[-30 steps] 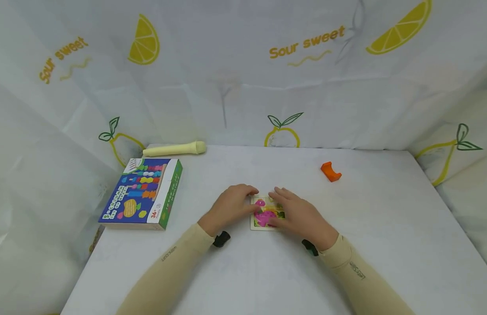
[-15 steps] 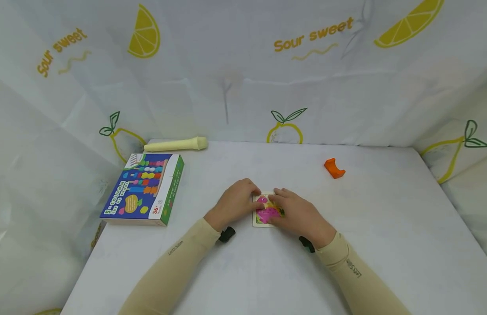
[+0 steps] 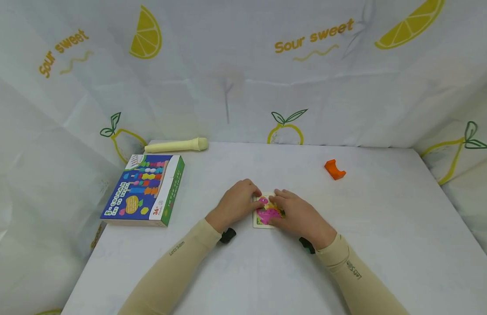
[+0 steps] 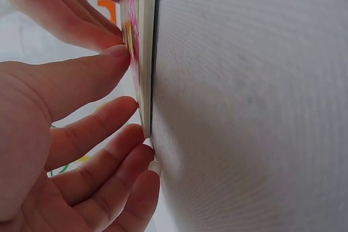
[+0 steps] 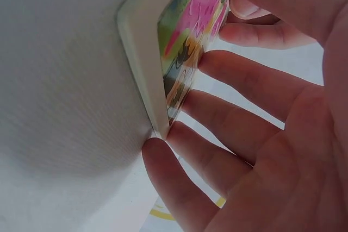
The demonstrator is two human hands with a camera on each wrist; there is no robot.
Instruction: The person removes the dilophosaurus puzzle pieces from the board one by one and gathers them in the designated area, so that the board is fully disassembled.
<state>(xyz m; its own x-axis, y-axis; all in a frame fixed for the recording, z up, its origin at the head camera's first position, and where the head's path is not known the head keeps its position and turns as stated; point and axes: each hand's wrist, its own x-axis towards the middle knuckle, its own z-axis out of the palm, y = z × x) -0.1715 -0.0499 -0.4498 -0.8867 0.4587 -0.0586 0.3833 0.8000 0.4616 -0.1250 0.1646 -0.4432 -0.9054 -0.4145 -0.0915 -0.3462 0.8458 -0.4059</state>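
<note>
High head cam, fwd/down; wrist cams close, sharing pic board (image 5: 182, 33).

On the white hanging cloth (image 3: 227, 52) I can read "Sour sweet" twice in orange, once toward the left and once right of centre. The flat box (image 3: 142, 190) says "5-COLUMN" on its top, with a line beneath I can't make out, and "36+" on the white strip; its green side's lettering is illegible. The left sleeve (image 3: 170, 269) and right sleeve (image 3: 359, 280) both read "Let's Slim".

Passage is afforded between the box (image 3: 140, 189) and left hand (image 3: 235, 202); beyond the right hand (image 3: 301, 214), it is obstructed by an orange block (image 3: 334, 170).
</note>
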